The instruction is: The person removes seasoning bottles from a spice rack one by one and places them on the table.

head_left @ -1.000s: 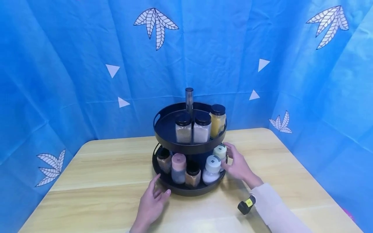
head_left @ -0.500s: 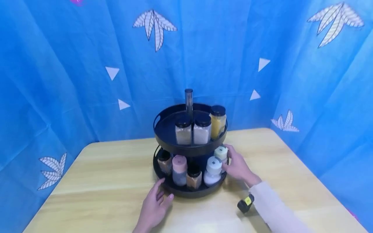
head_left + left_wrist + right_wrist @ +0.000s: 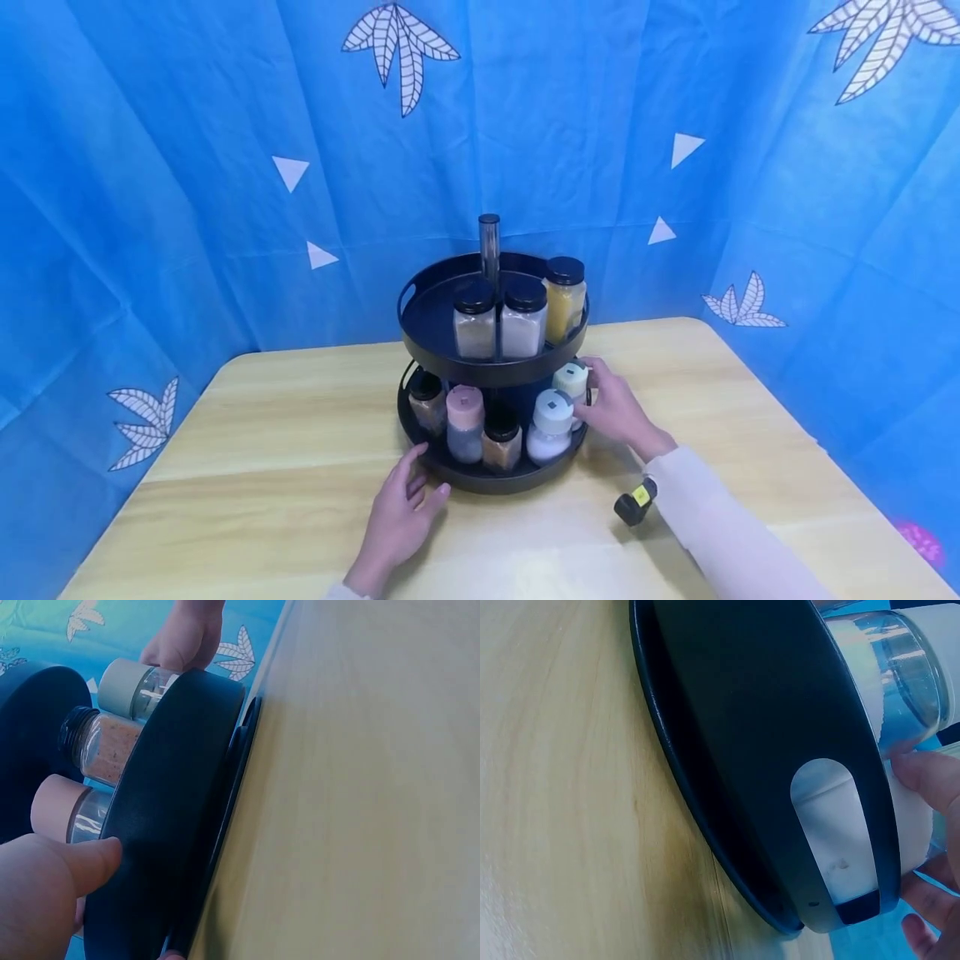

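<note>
A black two-tier turntable rack (image 3: 487, 482) stands on the table, holding spice jars. On its lower tray are a pink-lidded jar (image 3: 465, 425), two black-lidded jars, a pale-blue-lidded jar (image 3: 551, 427) and a pale-green-lidded jar (image 3: 572, 379). My right hand (image 3: 617, 408) grips the pale-green-lidded jar at the tray's right side, thumb in front and fingers behind. The right wrist view shows that thumb (image 3: 926, 776) against the jar above the handle slot. Beside the lower tray's front left edge, my left hand (image 3: 401, 512) has relaxed fingers and holds nothing.
The upper tray (image 3: 431, 312) carries two black-lidded jars of pale powder (image 3: 522, 325) and a yellow one (image 3: 565, 304). A vertical pole (image 3: 489, 242) rises through it. Blue patterned cloth (image 3: 570, 125) hangs around the wooden table (image 3: 285, 450).
The head view has shifted slightly. My left hand has drifted a little right along the tray's front left edge. The right hand stays at the pale-green-lidded jar; the jars keep their places.
</note>
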Motion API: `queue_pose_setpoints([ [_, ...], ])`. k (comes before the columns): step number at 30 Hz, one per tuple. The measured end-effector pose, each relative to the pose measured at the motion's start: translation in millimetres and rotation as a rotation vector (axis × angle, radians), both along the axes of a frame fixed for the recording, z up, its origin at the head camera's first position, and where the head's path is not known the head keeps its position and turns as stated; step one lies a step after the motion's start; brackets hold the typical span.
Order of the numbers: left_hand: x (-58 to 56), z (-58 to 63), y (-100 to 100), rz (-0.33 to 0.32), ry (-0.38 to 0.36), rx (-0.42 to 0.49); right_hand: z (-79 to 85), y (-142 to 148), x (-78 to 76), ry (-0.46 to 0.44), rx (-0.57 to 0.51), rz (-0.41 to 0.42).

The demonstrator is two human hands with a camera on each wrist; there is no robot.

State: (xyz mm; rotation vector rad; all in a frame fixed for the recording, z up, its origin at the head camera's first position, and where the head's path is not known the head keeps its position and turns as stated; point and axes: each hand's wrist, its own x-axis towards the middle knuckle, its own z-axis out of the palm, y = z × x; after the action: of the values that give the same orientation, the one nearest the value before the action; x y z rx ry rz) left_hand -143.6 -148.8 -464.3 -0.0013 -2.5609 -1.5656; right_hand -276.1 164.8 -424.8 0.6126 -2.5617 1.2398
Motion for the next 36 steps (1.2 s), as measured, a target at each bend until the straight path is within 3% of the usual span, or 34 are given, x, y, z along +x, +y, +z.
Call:
queue_pose_setpoints([
  [18, 8.4, 2.7, 0, -0.002, -0.024, -0.003, 1.1, 0, 5.2, 0.009, -0.009, 0.002],
  [36, 9.6, 6.7, 0, -0.009, -0.014, 0.005, 17.1, 3, 5.8, 0.041, 0.001, 0.006],
])
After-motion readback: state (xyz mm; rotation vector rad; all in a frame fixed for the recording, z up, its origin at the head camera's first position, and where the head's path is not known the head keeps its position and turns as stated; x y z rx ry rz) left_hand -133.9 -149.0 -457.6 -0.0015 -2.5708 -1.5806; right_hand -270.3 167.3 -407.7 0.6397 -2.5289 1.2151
